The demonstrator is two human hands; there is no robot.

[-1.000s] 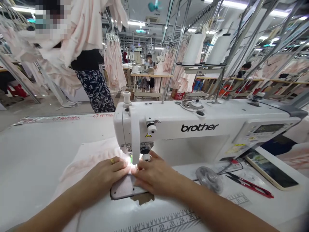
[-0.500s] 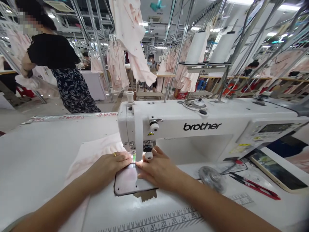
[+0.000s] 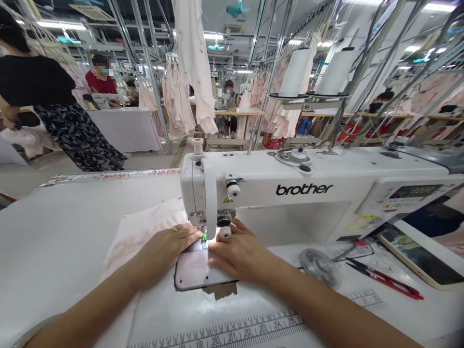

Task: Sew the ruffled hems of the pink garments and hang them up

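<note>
Since the earlier frame the co-worker in black has stepped farther left; both hands stay at the needle. The left hand lies flat, fingers outstretched, on the pink fabric, spread over the desk left of the Brother sewing machine. The right hand presses open-fingered on the needle plate, perhaps pinning the fabric's edge.

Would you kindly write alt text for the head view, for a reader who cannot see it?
A person's left hand and right hand lie flat either side of the needle of a white Brother sewing machine, the left on pale pink fabric. Red thread snips and a phone lie to its right.
</note>
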